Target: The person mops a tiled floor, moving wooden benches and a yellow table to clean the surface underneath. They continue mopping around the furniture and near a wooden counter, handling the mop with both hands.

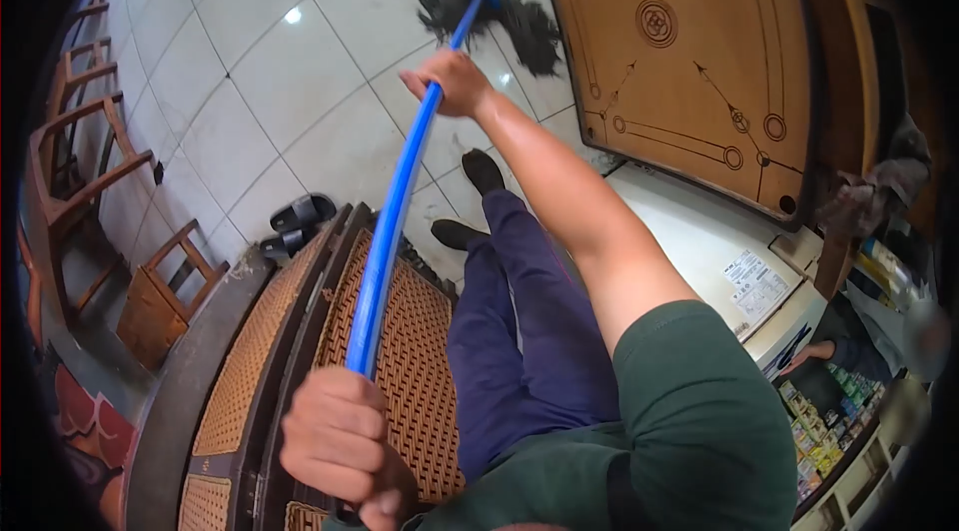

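A mop with a blue handle (pixel 390 231) runs from the lower left up to its dark grey, stringy mop head (pixel 460 3), which is spread on the tiled floor. My left hand (pixel 340 436) is wrapped in a fist round the handle near its top end, close to my body. Farther down the handle, my right hand (pixel 455 81) grips it with the arm stretched out. Part of the right hand's grip is hidden behind its own back and wrist.
A carrom board (pixel 659 81) leans at the right, by a white appliance (pixel 679 231). Woven-panel furniture (pixel 400 351) stands beside my legs. Black slippers (pixel 302 216) lie on the white tiles (pixel 270 81). Wooden chairs (pixel 90 161) line the left. Another person's hand (pixel 804 359) shows at lower right.
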A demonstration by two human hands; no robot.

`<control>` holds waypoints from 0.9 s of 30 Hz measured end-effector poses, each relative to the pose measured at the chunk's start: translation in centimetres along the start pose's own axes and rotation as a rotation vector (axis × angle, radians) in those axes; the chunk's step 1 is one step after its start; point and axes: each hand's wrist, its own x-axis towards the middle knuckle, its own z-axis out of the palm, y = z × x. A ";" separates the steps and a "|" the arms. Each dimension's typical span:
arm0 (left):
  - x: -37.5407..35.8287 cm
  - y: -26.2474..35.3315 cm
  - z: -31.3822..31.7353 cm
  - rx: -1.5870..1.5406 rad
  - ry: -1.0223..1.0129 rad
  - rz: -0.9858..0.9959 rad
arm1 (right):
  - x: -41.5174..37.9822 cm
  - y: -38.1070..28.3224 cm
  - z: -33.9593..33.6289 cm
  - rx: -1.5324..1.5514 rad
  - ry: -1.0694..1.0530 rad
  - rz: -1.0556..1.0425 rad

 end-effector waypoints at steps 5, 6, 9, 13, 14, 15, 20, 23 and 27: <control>3.9 1.0 -4.7 -0.180 0.025 -0.084 | -0.8 -3.0 -0.2 0.061 0.208 0.105; 4.5 1.5 -5.6 -0.257 0.068 -0.101 | -2.4 -4.1 -0.3 0.117 0.219 0.165; 5.4 0.6 -7.5 -0.375 0.134 -0.174 | -8.2 -6.0 0.4 0.051 0.164 0.337; 4.6 -2.4 -4.5 -0.454 0.191 -0.236 | -14.3 -6.0 0.1 0.039 0.230 0.408; 4.6 -1.7 -3.7 -0.444 0.164 -0.230 | -14.5 -5.7 0.3 0.041 0.269 0.410; 4.7 -0.7 -3.0 -0.391 0.131 -0.215 | -14.3 -5.8 0.4 0.043 0.273 0.414; 3.9 5.0 0.6 -0.277 -0.141 -0.042 | -9.3 -8.0 0.0 0.092 0.368 0.164; 2.9 6.3 0.7 -0.214 -0.185 -0.028 | -6.9 -8.4 1.0 0.188 0.299 0.092; 3.0 6.4 0.1 -0.210 -0.201 -0.080 | -9.4 -9.7 0.2 0.177 0.289 0.123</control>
